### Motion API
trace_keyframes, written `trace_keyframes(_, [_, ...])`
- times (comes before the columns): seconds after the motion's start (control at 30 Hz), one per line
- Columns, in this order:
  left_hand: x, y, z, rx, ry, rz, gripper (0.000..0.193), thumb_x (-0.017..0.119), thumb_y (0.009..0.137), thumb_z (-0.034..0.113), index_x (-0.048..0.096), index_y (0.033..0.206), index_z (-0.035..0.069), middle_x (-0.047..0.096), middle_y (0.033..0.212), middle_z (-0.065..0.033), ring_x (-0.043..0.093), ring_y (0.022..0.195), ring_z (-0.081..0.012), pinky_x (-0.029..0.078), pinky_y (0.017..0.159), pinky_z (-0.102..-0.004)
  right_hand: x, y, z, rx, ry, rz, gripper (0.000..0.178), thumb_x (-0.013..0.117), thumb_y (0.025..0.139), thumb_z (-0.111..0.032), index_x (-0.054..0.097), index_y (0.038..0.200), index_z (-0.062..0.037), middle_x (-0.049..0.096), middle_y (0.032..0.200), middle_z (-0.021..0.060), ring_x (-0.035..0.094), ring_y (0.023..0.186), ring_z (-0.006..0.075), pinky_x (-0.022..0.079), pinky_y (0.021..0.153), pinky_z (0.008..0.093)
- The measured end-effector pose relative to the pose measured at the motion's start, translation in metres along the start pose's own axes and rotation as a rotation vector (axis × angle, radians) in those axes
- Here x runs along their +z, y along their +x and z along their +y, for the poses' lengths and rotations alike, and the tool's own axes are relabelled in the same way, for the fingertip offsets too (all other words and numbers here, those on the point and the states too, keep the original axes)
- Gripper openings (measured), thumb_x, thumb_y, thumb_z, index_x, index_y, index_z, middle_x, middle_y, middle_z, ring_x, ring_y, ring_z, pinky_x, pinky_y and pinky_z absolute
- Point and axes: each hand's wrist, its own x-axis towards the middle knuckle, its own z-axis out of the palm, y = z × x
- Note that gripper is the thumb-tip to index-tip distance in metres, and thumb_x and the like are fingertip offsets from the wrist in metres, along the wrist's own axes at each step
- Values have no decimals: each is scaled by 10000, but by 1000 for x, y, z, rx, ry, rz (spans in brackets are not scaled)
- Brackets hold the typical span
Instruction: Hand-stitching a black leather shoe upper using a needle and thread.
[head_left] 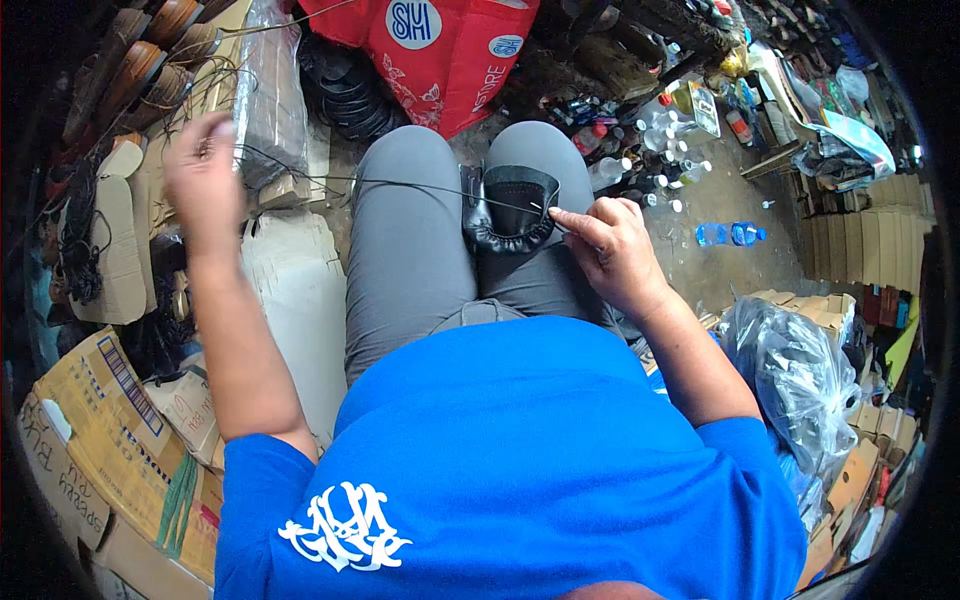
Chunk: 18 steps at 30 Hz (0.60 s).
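A black leather shoe (512,215) rests on my right thigh near the knee, its opening facing up. My right hand (610,245) is closed beside it, index fingertip at the shoe's right edge. A thin pale sliver, perhaps a needle tip, shows just by that fingertip; the rest of what the hand holds is hidden. From the shoe a dark thread (400,184) runs left across both legs toward my left hand (205,170). That hand is raised at the far left, fingers curled around the thread and smeared by motion.
Wooden-brown shoe forms (135,75) and a plastic-wrapped stack (270,100) lie at the left. A red bag (450,50) stands ahead of my knees. Several bottles (660,140) crowd the floor at right, near a grey plastic bag (790,370). Cardboard (130,430) is at lower left.
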Motion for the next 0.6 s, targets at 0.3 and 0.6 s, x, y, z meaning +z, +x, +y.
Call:
trace_keyframes(0.3, [102,-119,83,557,290,-609,184,711,685,145,708,849,227,545,750,31,523,877,-173,278,833,-391,-10,7,12,269,431,-217,330,651,764,-30,689,1068,-154,535,805,61,553,812,213,445,787,319])
trace_keyframes(0.6, [124,-115,82,352,-18,-751,233,698,732,117,734,914,258,483,764,36,479,835,-159,302,782,-341,-16,31,50,357,667,-499,312,602,782,0,705,1042,-139,515,883,17,514,857,139,415,818,264])
